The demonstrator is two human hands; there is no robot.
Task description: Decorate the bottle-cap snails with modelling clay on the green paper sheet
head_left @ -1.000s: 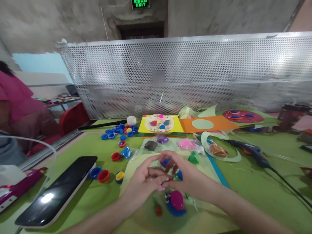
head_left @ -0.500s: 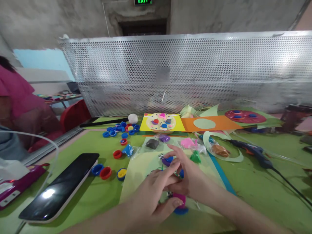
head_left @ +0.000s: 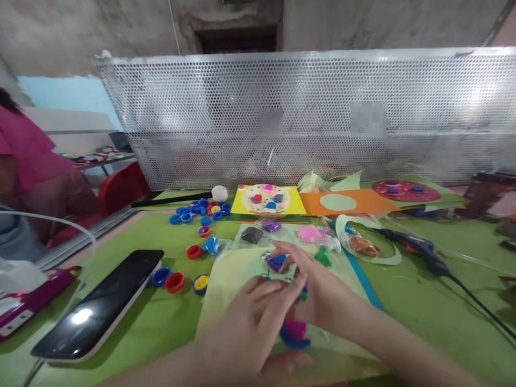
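Left thumb (head_left: pixel 287 361) lowered; grip (head_left: pixel 256 318) open, touching right hand (head_left: pixel 322 290).

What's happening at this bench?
The left hand and right hand meet over a pale sheet bearing small clay-like figures. Whether anything is between the fingers is hidden. Bagged pink clay lies beyond; a glue gun rests to the right, a phone to the left.

- The left hand (head_left: pixel 258 317) and right hand (head_left: pixel 318 285) overlap above a pale yellow sheet (head_left: pixel 229 269), near a magenta-and-blue molded figure (head_left: pixel 294 330).
- A black-screened phone (head_left: pixel 105 301) lies on the green tabletop (head_left: pixel 137 236).
- At right lies a dark blue glue gun (head_left: pixel 421 251) with a black cord.
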